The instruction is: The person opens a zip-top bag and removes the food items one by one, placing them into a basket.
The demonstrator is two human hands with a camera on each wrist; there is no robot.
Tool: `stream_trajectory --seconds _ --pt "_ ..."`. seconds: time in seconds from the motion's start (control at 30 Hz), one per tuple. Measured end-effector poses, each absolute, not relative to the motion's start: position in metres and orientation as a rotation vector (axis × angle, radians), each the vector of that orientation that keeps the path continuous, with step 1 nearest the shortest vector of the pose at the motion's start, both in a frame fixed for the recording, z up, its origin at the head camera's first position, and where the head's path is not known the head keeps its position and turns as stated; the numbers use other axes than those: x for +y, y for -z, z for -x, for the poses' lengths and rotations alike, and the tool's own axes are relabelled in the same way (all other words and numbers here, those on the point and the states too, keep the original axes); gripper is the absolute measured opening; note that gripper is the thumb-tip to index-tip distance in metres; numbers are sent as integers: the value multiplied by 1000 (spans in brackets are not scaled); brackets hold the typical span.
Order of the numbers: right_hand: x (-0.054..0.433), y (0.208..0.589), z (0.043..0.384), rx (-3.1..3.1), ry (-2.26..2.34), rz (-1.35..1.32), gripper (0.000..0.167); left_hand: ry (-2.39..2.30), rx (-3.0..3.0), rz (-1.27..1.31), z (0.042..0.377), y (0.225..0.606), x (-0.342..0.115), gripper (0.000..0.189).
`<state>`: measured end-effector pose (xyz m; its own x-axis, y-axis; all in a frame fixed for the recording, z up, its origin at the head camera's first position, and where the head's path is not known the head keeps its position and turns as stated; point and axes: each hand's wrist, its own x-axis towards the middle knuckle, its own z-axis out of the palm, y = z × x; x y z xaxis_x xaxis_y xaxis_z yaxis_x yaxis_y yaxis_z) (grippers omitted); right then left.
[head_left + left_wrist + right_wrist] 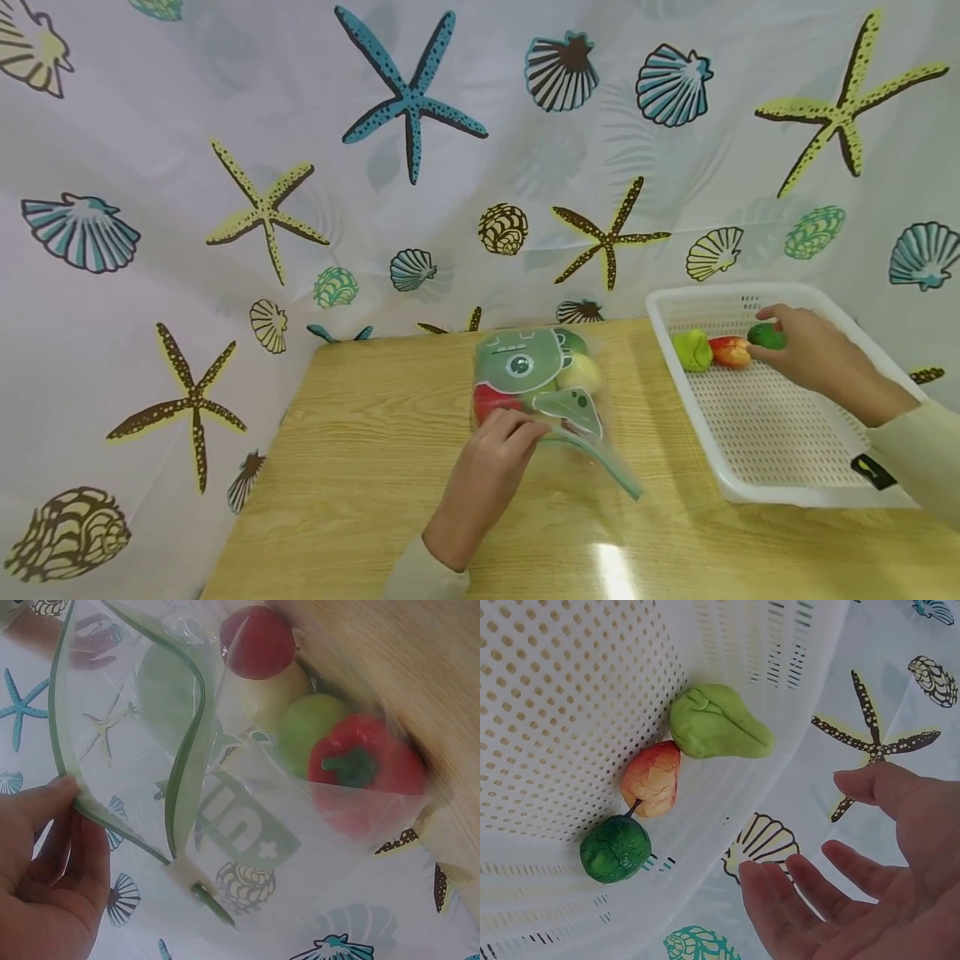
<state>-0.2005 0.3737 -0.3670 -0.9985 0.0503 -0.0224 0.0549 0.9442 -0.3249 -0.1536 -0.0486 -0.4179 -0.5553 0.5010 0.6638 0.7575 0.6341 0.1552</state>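
Observation:
A clear zip bag point(517, 354) with a green cartoon print lies on the table. My left hand point(489, 467) pinches the green zip edge point(54, 712) between thumb and fingers, and the mouth gapes in the left wrist view. Inside show a red bell pepper point(367, 769), a green round fruit point(307, 739), a dark red round one point(259, 643) and a pale yellow one. Over the white basket point(701, 433) my right hand point(828, 358) hovers, fingers spread and bent, nothing in it. Closest to it in the head view is a dark green wrinkled fruit point(615, 849).
Beside that fruit, along the basket's far wall, lie a red-yellow fruit point(652, 780) and a light green chayote point(716, 724). A white curtain point(465, 225) printed with shells and starfish hangs behind the wooden table point(360, 467).

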Motion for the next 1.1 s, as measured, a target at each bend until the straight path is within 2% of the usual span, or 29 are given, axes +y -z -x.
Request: stream_trajectory --seconds 0.33,0.47,0.7,1.1 --pt "343 369 172 3168 610 139 56 580 -2273 978 155 418 -49 15" --pt "332 370 158 3168 607 153 61 587 -2287 975 155 418 -49 15" --pt "318 375 140 3213 618 200 51 595 -2286 972 155 419 -49 16" --pt "287 377 104 3295 636 232 49 604 -2294 971 155 418 -49 16"
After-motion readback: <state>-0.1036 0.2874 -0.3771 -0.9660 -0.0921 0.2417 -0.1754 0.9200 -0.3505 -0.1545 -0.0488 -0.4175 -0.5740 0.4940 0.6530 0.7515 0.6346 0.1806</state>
